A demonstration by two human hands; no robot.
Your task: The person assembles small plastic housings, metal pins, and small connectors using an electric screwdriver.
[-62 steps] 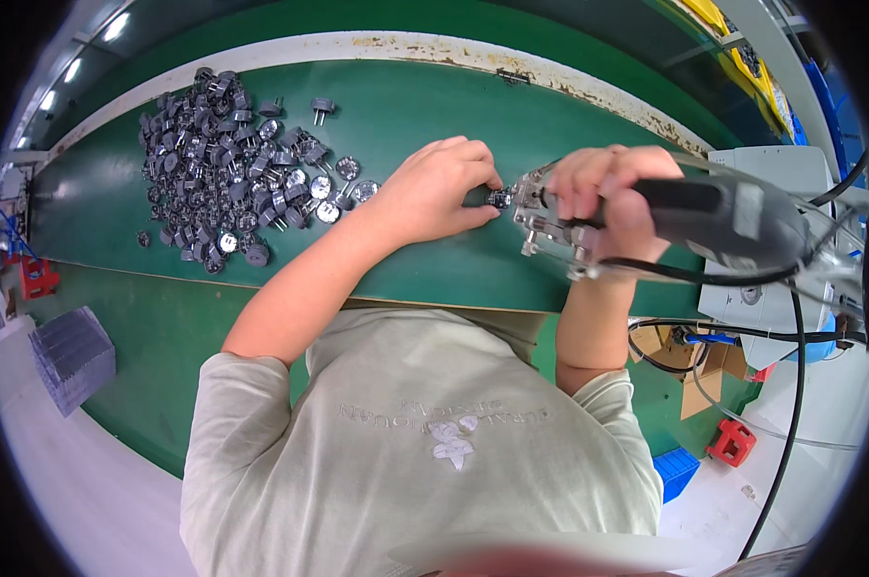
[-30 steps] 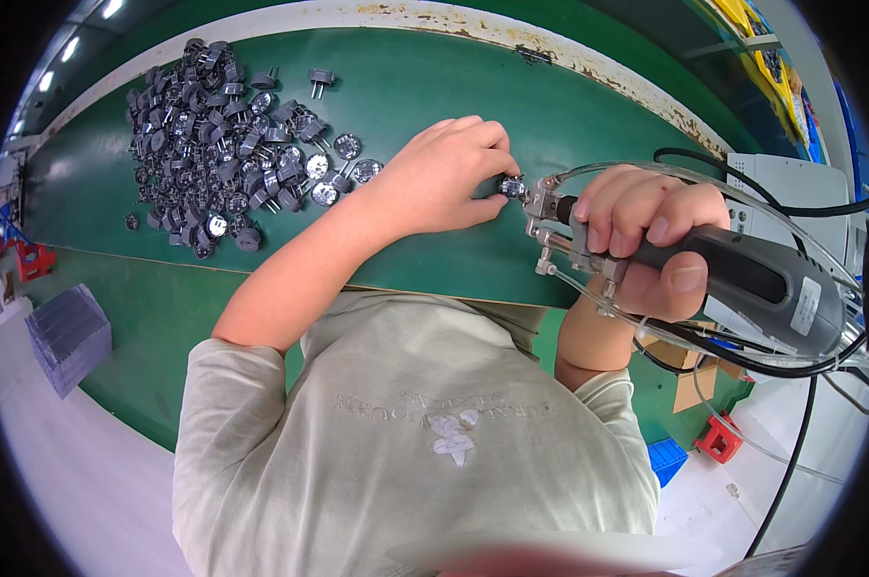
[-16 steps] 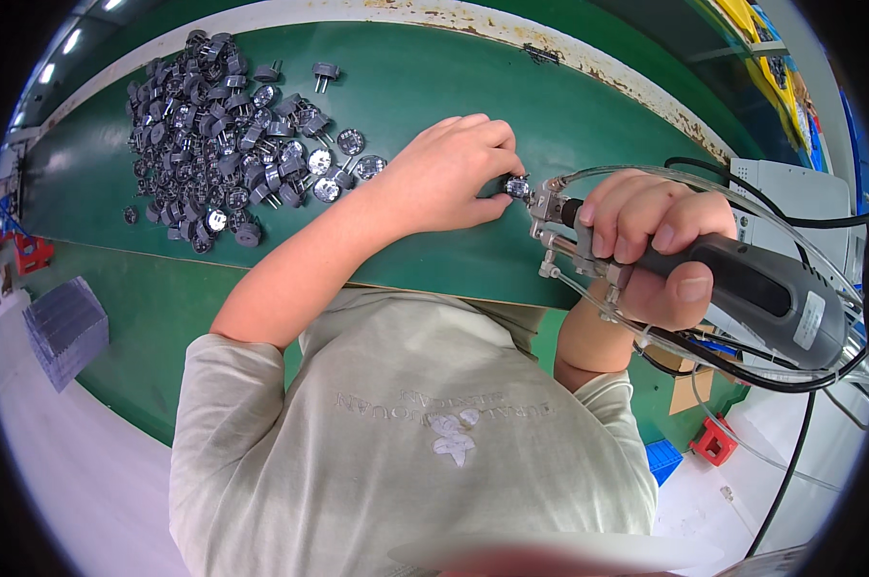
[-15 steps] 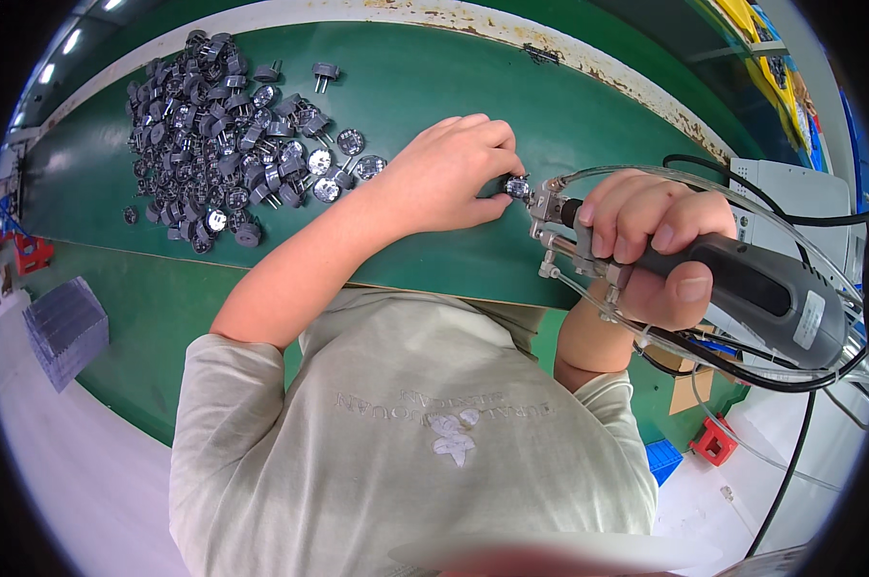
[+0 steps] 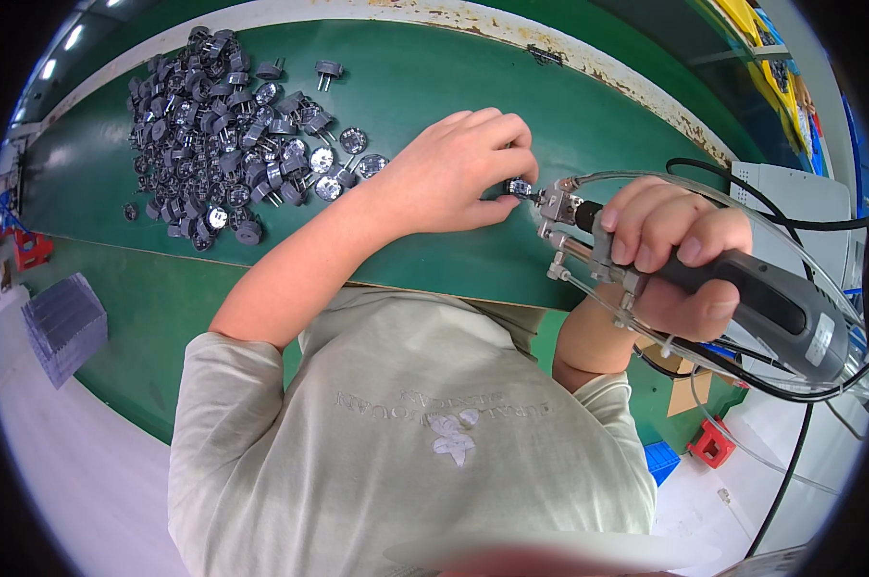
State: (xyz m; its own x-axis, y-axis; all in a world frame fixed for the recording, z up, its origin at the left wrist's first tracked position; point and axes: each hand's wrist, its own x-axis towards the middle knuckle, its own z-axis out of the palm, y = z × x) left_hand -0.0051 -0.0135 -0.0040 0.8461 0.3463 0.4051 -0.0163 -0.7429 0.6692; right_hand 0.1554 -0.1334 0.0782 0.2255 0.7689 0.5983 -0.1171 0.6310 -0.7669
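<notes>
My left hand (image 5: pixel 459 173) rests over the table, its thumb and fingers pinching a small round dark part (image 5: pixel 520 188) with a shiny patterned face. That face is turned toward the tool, and the fingers hide the rest of the part. Wrapped around a grey and black electric screwdriver (image 5: pixel 776 303) is my right hand (image 5: pixel 680 231). The metal nose of the screwdriver, fitted with thin clear tubes, points left. Its tip meets or nearly meets the part; I cannot tell whether they touch.
A heap of similar round parts (image 5: pixel 213 135), many with two metal prongs, covers the left of the green table (image 5: pixel 434 72). Several lie loose beside it. A white box-shaped device (image 5: pixel 790 192) stands at the right, with black cables and clear hoses around the screwdriver.
My right hand and the screwdriver have shifted slightly right and down, and the tool's body has tilted a little. My left hand has moved slightly right, still pinching the round part.
</notes>
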